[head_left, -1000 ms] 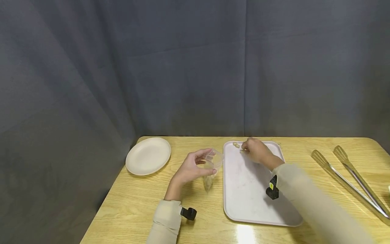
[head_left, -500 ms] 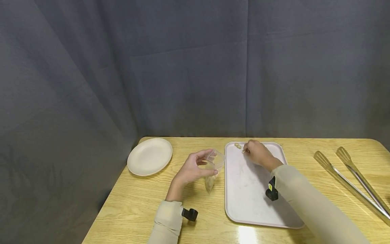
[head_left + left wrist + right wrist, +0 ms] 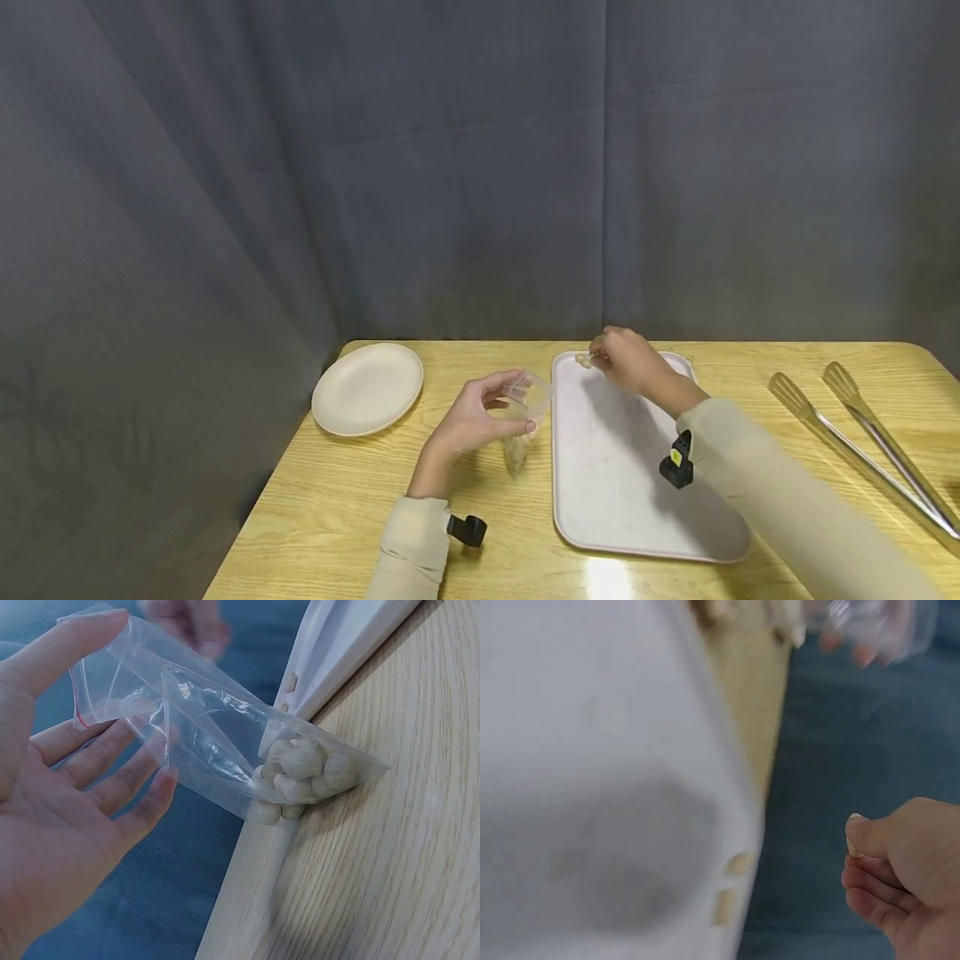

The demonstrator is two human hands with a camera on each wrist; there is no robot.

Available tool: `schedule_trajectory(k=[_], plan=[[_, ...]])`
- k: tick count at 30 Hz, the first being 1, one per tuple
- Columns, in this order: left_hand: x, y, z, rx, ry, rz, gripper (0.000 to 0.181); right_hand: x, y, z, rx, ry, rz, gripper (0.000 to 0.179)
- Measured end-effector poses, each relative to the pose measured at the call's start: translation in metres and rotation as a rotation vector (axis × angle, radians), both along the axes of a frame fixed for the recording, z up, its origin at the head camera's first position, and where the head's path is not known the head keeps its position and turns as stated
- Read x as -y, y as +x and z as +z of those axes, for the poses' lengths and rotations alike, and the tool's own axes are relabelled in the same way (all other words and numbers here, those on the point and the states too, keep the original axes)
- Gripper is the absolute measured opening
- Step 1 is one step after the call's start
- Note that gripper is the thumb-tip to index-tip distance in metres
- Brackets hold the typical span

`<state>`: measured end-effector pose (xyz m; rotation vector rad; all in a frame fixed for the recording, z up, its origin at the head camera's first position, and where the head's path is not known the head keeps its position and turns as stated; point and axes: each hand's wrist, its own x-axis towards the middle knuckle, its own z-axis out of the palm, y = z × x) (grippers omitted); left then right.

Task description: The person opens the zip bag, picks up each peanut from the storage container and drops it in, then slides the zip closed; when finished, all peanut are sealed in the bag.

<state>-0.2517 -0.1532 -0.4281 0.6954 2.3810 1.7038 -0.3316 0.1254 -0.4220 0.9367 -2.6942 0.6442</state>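
Note:
My left hand (image 3: pixel 474 417) holds a clear zip bag (image 3: pixel 202 727) by its mouth, thumb on one side and fingers on the other, the mouth spread apart. Several unshelled peanuts (image 3: pixel 304 769) lie in the bag's bottom corner, which hangs close over the wooden table. Over the far end of a pale tray (image 3: pixel 630 483), my right hand (image 3: pixel 632 363) pinches a peanut (image 3: pixel 853 838) between thumb and forefinger. Two more peanuts (image 3: pixel 731 889) lie near the tray's edge, blurred in the right wrist view.
A round cream plate (image 3: pixel 367 389) sits at the table's far left. Metal tongs (image 3: pixel 870 446) with slotted ends lie spread to the right of the tray. A dark curtain (image 3: pixel 480 183) hangs right behind the table (image 3: pixel 330 517).
My right hand has picked up a peanut from the tray and moved up and slightly left with it. My left hand holds the bag in nearly the same place.

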Motion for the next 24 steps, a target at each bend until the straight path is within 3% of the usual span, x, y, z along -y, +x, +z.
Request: schedule_trajectory(k=[6,10,12,19,24], plan=[[0.002,-0.002,0.001,-0.023,-0.011,0.0,0.069,0.026,0.025,0.042,-0.104,0.011,0.103,0.006],[0.003,-0.002,0.002,-0.029,-0.013,-0.01,0.07,0.042,0.042,0.058,-0.145,0.009,0.16,0.009],[0.003,-0.003,0.002,-0.026,-0.008,-0.017,0.072,0.047,0.048,0.062,-0.146,-0.008,0.192,0.009],[-0.002,0.014,0.034,0.012,-0.004,-0.043,0.071,0.058,0.055,0.064,-0.065,-0.083,0.306,0.009],[-0.003,0.015,0.036,0.011,-0.017,-0.03,0.072,0.06,0.057,0.062,-0.055,-0.091,0.319,0.008]])
